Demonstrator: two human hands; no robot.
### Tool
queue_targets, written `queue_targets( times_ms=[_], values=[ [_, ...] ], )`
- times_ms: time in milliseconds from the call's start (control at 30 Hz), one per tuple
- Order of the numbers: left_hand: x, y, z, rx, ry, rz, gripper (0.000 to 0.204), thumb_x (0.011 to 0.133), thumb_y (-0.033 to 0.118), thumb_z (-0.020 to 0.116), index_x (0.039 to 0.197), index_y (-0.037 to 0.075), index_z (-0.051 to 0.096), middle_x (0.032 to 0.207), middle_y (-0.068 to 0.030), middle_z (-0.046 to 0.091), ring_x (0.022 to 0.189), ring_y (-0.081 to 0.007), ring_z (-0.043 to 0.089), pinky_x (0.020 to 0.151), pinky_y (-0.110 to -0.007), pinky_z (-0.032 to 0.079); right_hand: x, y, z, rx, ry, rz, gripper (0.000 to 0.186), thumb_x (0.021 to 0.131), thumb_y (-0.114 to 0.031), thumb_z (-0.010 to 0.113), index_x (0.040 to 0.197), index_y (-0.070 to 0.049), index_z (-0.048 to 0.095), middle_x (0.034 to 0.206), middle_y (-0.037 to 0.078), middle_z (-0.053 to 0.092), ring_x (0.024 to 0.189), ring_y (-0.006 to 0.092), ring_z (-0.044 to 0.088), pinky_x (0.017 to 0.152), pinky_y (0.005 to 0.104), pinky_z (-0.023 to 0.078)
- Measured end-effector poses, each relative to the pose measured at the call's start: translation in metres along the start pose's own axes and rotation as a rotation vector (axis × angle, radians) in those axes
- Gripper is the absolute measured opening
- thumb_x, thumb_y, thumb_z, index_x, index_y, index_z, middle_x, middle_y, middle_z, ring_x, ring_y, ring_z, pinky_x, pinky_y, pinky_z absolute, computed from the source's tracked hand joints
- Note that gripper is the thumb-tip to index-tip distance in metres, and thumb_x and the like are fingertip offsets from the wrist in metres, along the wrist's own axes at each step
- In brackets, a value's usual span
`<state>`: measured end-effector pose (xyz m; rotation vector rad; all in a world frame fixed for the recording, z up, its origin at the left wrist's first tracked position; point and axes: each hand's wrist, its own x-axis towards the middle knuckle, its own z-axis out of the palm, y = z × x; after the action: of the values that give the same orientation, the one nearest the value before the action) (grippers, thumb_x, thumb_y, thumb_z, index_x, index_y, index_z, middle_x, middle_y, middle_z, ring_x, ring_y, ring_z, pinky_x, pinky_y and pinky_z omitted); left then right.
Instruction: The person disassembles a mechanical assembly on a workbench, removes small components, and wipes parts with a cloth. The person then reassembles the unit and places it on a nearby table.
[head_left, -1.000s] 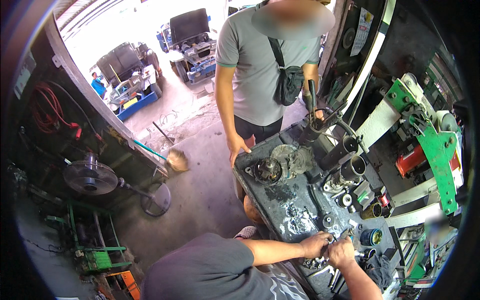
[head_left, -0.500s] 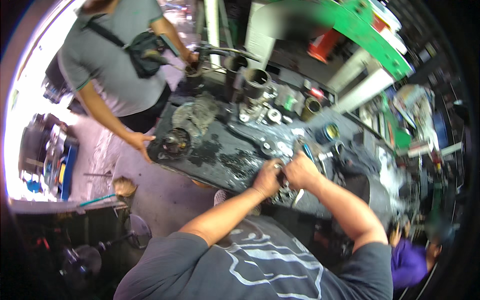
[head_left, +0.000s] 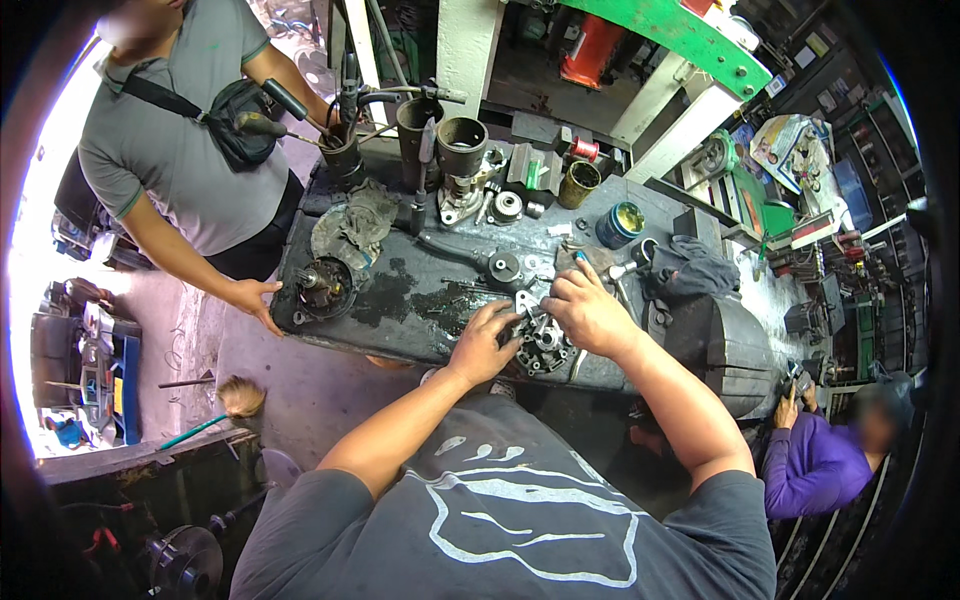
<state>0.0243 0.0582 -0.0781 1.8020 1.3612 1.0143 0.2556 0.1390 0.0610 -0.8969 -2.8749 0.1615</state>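
Observation:
A metal machine part point(head_left: 545, 345) with several holes and lobes lies near the front edge of the dark workbench. My left hand point(head_left: 484, 345) grips its left side, fingers bent against the edge and thumb low. Over its upper right side is my right hand point(head_left: 588, 308), fingers curled together; whatever is in them is hidden. Just past the right knuckles, a blue piece point(head_left: 581, 256) shows on the bench, mostly covered. A round pulley-like part point(head_left: 503, 267) sits beyond my hands.
Metal cylinders point(head_left: 462, 147), a blue can point(head_left: 620, 224) and a dark rag point(head_left: 692, 265) stand or lie farther back. At left, a person in a grey shirt point(head_left: 190, 140) rests a hand on the bench corner. Another person in purple point(head_left: 822, 468) works at right.
My hands have come apart; the left has shifted left and the metal part now shows between them. The whole view has also shifted and become sharper.

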Motion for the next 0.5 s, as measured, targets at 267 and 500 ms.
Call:
queue_targets(
  times_ms=[267, 500],
  values=[
    [0.01, 0.007, 0.006, 0.056, -0.016, 0.05, 0.04, 0.087, 0.019, 0.084, 0.125, 0.008, 0.079, 0.152, -0.0187, 0.058, 0.144, -0.0382, 0.055, 0.122, -0.047, 0.045, -0.001, -0.019, 0.014, 0.055, -0.099, 0.007, 0.026, 0.091, -0.015, 0.068, 0.113, -0.009, 0.079, 0.109, 0.013, 0.064, 0.122, 0.0352, 0.061, 0.124, 0.0599, 0.038],
    [0.023, 0.0, 0.033, -0.002, 0.101, 0.198, 0.044, 0.082, -0.001, 0.073, 0.125, 0.007, 0.075, 0.136, -0.0208, 0.068, 0.13, -0.0426, 0.063, 0.115, -0.051, 0.048, 0.019, -0.023, 0.018, -0.246, -0.282, 0.109, 0.032, 0.097, -0.042, 0.07, 0.081, -0.015, 0.08, 0.085, 0.013, 0.077, 0.092, 0.0295, 0.077, 0.111, 0.0546, 0.048]
  ],
)
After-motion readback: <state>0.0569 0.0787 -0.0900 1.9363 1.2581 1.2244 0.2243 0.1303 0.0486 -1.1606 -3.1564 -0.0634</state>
